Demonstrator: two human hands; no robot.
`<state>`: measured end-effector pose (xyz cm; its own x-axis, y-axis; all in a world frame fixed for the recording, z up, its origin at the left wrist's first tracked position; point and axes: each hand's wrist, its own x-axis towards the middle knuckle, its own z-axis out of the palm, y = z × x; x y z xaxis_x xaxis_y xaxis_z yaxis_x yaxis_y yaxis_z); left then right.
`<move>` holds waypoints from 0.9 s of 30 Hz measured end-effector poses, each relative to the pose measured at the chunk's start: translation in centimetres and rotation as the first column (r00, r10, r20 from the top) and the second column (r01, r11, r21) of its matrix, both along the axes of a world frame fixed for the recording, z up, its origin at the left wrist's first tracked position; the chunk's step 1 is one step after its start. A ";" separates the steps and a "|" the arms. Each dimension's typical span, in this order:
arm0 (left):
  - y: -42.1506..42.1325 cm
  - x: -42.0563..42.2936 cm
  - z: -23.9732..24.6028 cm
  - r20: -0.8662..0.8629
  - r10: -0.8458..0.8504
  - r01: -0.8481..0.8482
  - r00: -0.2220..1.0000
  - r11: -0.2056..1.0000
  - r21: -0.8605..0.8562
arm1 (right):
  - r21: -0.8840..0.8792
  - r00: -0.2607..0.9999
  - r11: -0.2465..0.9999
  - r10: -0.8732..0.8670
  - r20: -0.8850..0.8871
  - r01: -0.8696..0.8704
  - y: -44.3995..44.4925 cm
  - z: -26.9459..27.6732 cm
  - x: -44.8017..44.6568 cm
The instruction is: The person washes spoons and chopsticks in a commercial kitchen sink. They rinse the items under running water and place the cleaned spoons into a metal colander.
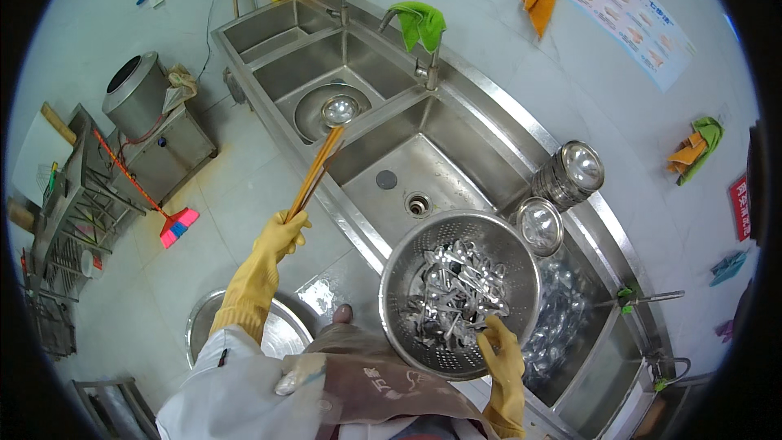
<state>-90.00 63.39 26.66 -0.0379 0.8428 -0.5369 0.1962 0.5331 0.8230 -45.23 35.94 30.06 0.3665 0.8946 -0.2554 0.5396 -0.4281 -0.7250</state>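
Observation:
My left hand (282, 233), in a yellow rubber glove, is closed around a small bundle of chopsticks (316, 169) that points up over the sink's front edge. My right hand (500, 345), gloved alike, is at the lower right rim of a large perforated metal colander (397, 269), its fingers partly curled over the inside; whether they grip anything I cannot tell. Many metal spoons (458, 275) lie heaped in the colander. To its right, more metal utensils (553, 318) lie under water in a sink basin. A metal bowl (540, 227) touches the colander's far right side.
A steel basin with a drain (418, 204) lies beyond the colander. Metal bowls (349, 111) sit in the basin at the left, and stacked bowls (568, 175) stand on the back ledge. A large round metal pan (293, 324) is low by my left arm. A broom (177, 225) leans farther left.

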 end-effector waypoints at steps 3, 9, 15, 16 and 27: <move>2.9 -2.8 -2.4 0.019 0.045 -0.045 0.999 0.999 -0.018 | 0.001 0.998 0.999 -0.050 -0.045 0.050 0.6 -0.1 -2.0; 8.7 -6.8 -5.5 -0.021 0.139 -0.137 0.990 0.989 0.049 | 0.037 0.987 0.991 -0.135 0.090 0.132 2.4 -0.4 -2.2; 21.3 -8.4 -6.2 -0.420 0.027 -0.029 0.907 1.000 0.002 | 0.094 0.940 0.937 -0.339 0.018 0.336 4.7 -1.2 -3.9; 24.1 -8.3 -6.5 -0.538 -0.027 0.048 0.843 0.999 0.024 | 0.103 0.941 0.937 -0.338 0.033 0.333 5.1 -1.5 -4.1; 49.9 -6.8 -15.9 -0.830 -0.543 0.369 0.126 0.802 -0.469 | -0.297 0.836 0.782 -0.504 0.214 0.548 15.7 -0.7 -13.1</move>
